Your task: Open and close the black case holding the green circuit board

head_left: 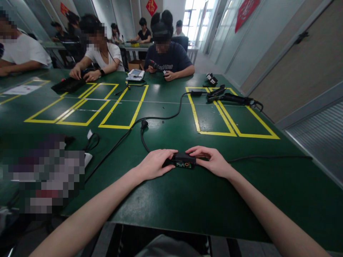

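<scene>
On the table in front of me lies a black power adapter (184, 158), its casing parted along the near side so that a green circuit board (183, 165) shows. My left hand (157, 164) grips its left end, thumb low and fingers on top. From the right, my right hand (210, 160) pinches the other end between thumb and fingers. A power cord with a plug (144, 124) runs toward the adapter's left side behind my left hand. Another thin black cable (268, 157) stretches off to the right from behind my right hand.
Yellow tape rectangles (217, 133) mark the green table (174, 210). A long black cable (115, 145) crosses it to black tools (230, 98) at the far right. Blurred-out items (53, 175) lie at left. Across sit co-workers, one (168, 53) holding a dark tool, beside a white device (135, 75).
</scene>
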`<state>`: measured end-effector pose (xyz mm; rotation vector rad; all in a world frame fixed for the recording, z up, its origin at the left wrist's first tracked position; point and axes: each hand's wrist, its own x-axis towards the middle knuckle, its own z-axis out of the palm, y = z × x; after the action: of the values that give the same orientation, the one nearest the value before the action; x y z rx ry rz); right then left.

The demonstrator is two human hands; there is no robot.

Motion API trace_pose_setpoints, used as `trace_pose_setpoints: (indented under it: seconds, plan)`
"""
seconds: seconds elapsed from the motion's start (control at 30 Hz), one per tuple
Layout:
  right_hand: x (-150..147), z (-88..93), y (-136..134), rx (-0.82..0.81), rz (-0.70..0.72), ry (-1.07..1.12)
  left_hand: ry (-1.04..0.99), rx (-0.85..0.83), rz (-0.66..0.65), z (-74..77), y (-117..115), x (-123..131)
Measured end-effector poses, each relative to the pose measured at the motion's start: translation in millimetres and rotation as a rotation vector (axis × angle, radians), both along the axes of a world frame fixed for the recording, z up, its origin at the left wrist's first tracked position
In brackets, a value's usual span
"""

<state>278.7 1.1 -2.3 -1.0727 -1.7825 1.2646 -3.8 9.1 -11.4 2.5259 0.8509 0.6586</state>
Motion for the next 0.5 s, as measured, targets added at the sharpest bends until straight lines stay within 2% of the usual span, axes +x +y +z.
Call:
trace_pose_setpoints:
  seconds: [0.23, 0.5]
  plan:
    - [7.1, -2.4, 0.1, 0.064, 0.089, -0.023, -0.018, -0.002, -0.016, -4.2, -0.5, -0.5]
    - [4.0, -4.0, -3.7, 0.298, 0.116, -0.112, -0.076, -0.106, 0.004, 1.3, -0.5, 5.4]
